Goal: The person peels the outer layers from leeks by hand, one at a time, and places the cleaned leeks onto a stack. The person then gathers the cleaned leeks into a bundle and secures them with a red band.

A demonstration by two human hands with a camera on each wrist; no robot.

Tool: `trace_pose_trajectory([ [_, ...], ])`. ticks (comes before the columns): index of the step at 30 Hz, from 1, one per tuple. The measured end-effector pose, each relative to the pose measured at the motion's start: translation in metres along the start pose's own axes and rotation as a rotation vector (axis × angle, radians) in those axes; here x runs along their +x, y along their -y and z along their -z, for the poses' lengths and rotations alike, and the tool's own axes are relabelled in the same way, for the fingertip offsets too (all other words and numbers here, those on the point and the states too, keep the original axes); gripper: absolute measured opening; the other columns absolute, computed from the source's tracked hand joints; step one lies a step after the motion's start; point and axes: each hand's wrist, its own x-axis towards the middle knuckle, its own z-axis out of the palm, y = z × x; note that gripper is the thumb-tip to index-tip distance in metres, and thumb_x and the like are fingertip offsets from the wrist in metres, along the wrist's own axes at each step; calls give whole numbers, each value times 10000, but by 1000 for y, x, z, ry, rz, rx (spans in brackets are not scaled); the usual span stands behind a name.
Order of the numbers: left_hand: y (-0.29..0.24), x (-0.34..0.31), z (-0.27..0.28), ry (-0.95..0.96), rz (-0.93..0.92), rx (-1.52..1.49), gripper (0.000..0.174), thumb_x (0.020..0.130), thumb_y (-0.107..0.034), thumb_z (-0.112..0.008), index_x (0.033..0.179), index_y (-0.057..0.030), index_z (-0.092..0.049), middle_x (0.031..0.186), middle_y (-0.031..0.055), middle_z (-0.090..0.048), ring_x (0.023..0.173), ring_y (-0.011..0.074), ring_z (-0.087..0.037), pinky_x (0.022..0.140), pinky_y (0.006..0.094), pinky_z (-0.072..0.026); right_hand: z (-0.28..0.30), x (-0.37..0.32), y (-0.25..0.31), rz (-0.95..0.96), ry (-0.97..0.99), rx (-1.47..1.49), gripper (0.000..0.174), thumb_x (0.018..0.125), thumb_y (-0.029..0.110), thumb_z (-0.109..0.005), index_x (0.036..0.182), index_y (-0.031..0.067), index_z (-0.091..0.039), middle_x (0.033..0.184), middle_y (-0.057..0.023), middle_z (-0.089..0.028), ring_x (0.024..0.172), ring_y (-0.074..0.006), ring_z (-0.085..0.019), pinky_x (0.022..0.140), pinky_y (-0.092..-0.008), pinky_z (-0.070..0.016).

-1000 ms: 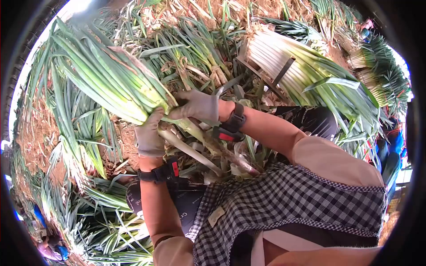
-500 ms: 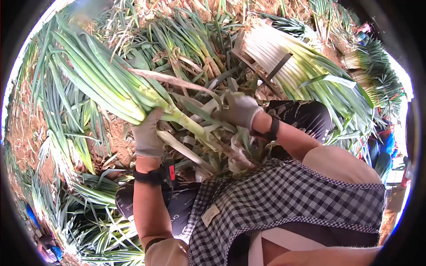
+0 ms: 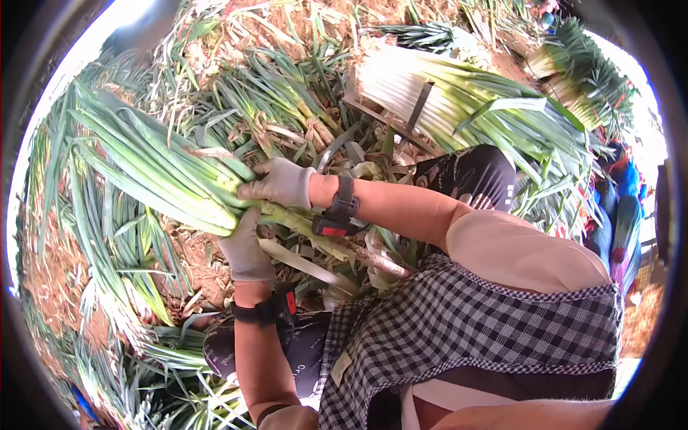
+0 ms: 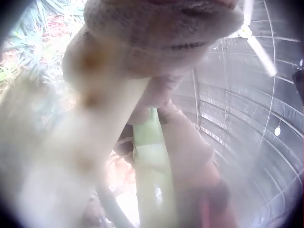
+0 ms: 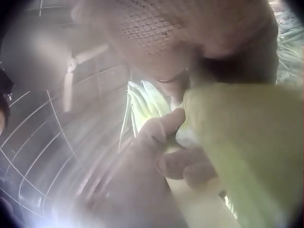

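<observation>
Two or so large green onions (image 3: 161, 172) lie aslant in front of me, leaves fanned to the upper left and pale stalks (image 3: 308, 266) toward the apron. My gloved left hand (image 3: 247, 249) grips them from below where leaves meet stalks. Just above it, my gloved right hand (image 3: 281, 183) pinches the outer leaf base of one onion. In the left wrist view, a pale green stalk (image 4: 153, 166) passes between the hands. The right wrist view shows the left hand's thumb and fingers (image 5: 194, 166) curled round a stalk.
A thick stack of peeled green onions (image 3: 430, 89) sits in a metal rack (image 3: 390, 118) at the upper right. Untrimmed onions (image 3: 279, 100) and leaf litter cover the ground ahead. More bundles (image 3: 584, 72) stand far right. The checked apron (image 3: 459, 322) covers the lap.
My right hand pulled a long dry leaf strip away to the right, then came back to the onions beside the left hand. The left hand kept its grip throughout.
</observation>
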Motion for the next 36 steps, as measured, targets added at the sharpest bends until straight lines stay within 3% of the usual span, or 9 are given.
trace_pose_trajectory([
  [6, 14, -20, 2, 35, 100, 90, 129, 790, -7, -593, 915, -34, -580, 719, 28, -563, 513, 110, -517, 452, 239, -420, 21, 9, -5, -153, -108, -159, 569, 769, 476, -707, 1036, -26, -667, 864, -172, -679, 790, -251, -653, 740, -346, -494],
  [12, 13, -51, 31, 59, 103, 230, 73, 782, -73, -620, 830, -37, -579, 640, 38, -536, 501, 128, -517, 452, 248, -420, 89, 14, -58, -363, -348, -66, 493, 791, 447, -737, 979, -6, -685, 774, -87, -681, 582, -164, -610, 557, -308, -494],
  [16, 0, -40, 79, -189, 26, 364, 171, 810, -133, -652, 950, -39, -622, 674, 57, -604, 455, 98, -499, 395, 217, -405, 110, 4, -71, 51, -381, 255, 558, 780, 437, -757, 1061, -33, -652, 846, -86, -682, 720, -132, -603, 655, -275, -496],
  [22, -37, -28, 76, -181, -140, 201, 188, 853, -122, -611, 988, 4, -645, 699, 56, -609, 455, 108, -493, 390, 226, -388, 57, -13, 1, -47, -78, 39, 629, 724, 518, -767, 1016, -31, -676, 856, -101, -685, 781, -153, -610, 710, -321, -486],
  [27, -54, -8, 51, -69, -258, 240, 301, 870, -158, -629, 1115, 18, -627, 990, 77, -658, 759, 112, -581, 604, 253, -473, -20, -17, 28, 48, 230, 15, 524, 729, 422, -797, 980, -25, -690, 849, -87, -683, 802, -119, -562, 748, -297, -454],
  [31, -40, 5, 71, -81, -148, 278, 264, 836, -57, -599, 1077, 37, -655, 1066, 96, -669, 900, 136, -626, 656, 231, -495, -39, -22, 39, -73, 255, -150, 522, 677, 417, -806, 922, -25, -678, 797, -130, -664, 735, -145, -570, 719, -316, -468],
  [32, -36, 9, 72, -72, -114, 272, 262, 822, -43, -597, 1062, 40, -662, 1068, 99, -671, 903, 137, -627, 649, 222, -494, -43, -20, 31, 31, 165, -225, 519, 673, 425, -798, 907, -22, -676, 779, -153, -658, 708, -180, -586, 701, -327, -475],
  [33, -30, 14, 68, -141, -176, 149, 171, 800, 3, -640, 961, 18, -695, 910, 73, -702, 691, 98, -631, 489, 194, -445, -46, -20, 25, 134, 71, -300, 517, 669, 433, -790, 891, -19, -673, 762, -177, -651, 682, -215, -602, 684, -338, -482],
  [36, -26, 14, 68, -135, -75, 188, 235, 817, -38, -587, 1021, 33, -680, 1053, 95, -680, 849, 127, -632, 569, 212, -482, -43, -29, 21, 202, -45, -393, 483, 674, 417, -771, 867, -13, -668, 742, -198, -646, 667, -275, -627, 672, -349, -493],
])
